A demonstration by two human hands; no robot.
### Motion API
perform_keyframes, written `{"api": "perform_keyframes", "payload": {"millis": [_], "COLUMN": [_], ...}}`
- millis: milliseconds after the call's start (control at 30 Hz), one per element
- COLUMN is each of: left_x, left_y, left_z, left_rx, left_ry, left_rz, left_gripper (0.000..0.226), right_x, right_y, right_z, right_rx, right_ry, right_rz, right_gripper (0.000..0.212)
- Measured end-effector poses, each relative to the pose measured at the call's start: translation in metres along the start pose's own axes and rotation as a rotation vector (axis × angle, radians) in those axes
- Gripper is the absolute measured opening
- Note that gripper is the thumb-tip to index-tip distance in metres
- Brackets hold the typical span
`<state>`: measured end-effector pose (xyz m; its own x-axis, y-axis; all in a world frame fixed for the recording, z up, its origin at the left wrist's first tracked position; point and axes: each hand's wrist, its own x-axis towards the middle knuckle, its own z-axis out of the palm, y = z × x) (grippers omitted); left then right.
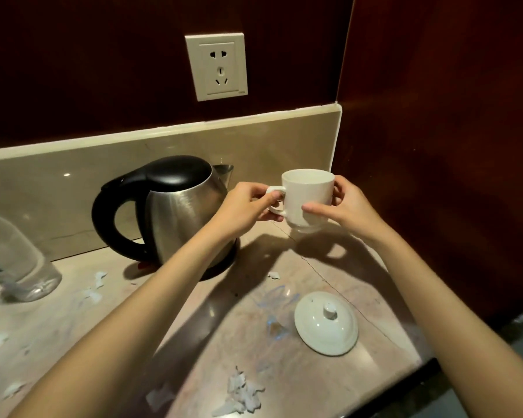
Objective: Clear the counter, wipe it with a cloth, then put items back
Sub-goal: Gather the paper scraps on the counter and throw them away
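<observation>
Two hands, left hand (248, 206) and right hand (349, 203), grip the cup (310, 194); I judge: lift level, clear the kettle (175, 206).

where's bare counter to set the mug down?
Both hands, left and right, hold the mug above the back right corner; the counter between kettle, side wall and lid is bare except one scrap. Crowded: paper scraps at the front edge and left by the bottle.
</observation>
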<state>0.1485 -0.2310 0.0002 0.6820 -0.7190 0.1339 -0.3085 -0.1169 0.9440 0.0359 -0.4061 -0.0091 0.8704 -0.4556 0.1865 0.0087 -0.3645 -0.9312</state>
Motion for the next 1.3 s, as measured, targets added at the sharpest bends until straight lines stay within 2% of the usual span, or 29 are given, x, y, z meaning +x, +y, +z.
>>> {"api": "perform_keyframes", "payload": {"millis": [133, 233, 333, 500, 633, 700, 800, 867, 967, 1067, 1200, 1300], "left_x": [0.019, 0.024, 0.027, 0.025, 0.018, 0.009, -0.013, -0.033, -0.063, -0.093, -0.129, -0.15], "left_y": [-0.016, -0.02, -0.025, -0.032, -0.035, -0.031, -0.026, -0.022, -0.011, 0.001, 0.01, 0.017], "left_z": [0.013, 0.024, 0.03, 0.032, 0.032, 0.031, 0.024, 0.012, -0.011, -0.036, -0.069, -0.1], "left_rx": [0.112, 0.124, 0.133, 0.12, 0.213, 0.263, 0.319, 0.413, 0.408, 0.44, 0.414, 0.395], "left_ry": [-0.009, -0.011, -0.04, -0.029, -0.018, -0.026, -0.039, -0.048, -0.083, -0.077, -0.097, -0.017], "left_rz": [-0.047, -0.077, -0.092, -0.117, -0.097, -0.106, -0.124, -0.116, -0.109, -0.091, -0.095, -0.082], "left_gripper": [0.019, 0.019, 0.009, 0.01, 0.014, 0.023, 0.057, 0.06, 0.044, 0.024, 0.009, 0.009], "right_x": [0.005, 0.005, 0.005, 0.008, 0.007, 0.006, 0.004, 0.001, -0.005, -0.01, -0.025, -0.034], "right_y": [0.02, 0.034, 0.043, 0.051, 0.056, 0.055, 0.044, 0.033, 0.01, -0.016, -0.046, -0.058], "right_z": [0.003, 0.005, 0.007, 0.008, 0.008, 0.009, 0.011, 0.012, 0.017, 0.03, 0.06, 0.083], "right_rx": [-0.024, -0.04, -0.047, -0.068, -0.075, -0.093, -0.171, -0.276, -0.389, -0.409, -0.38, -0.317], "right_ry": [0.042, 0.06, 0.081, 0.061, 0.051, 0.02, -0.009, 0.049, 0.158, 0.172, 0.066, -0.052], "right_rz": [0.014, 0.045, 0.056, 0.045, 0.038, 0.05, 0.068, 0.037, -0.067, -0.186, -0.312, -0.318], "right_gripper": [0.072, 0.076, 0.08, 0.086, 0.089, 0.089, 0.09, 0.092, 0.091, 0.08, 0.064, 0.061]}}
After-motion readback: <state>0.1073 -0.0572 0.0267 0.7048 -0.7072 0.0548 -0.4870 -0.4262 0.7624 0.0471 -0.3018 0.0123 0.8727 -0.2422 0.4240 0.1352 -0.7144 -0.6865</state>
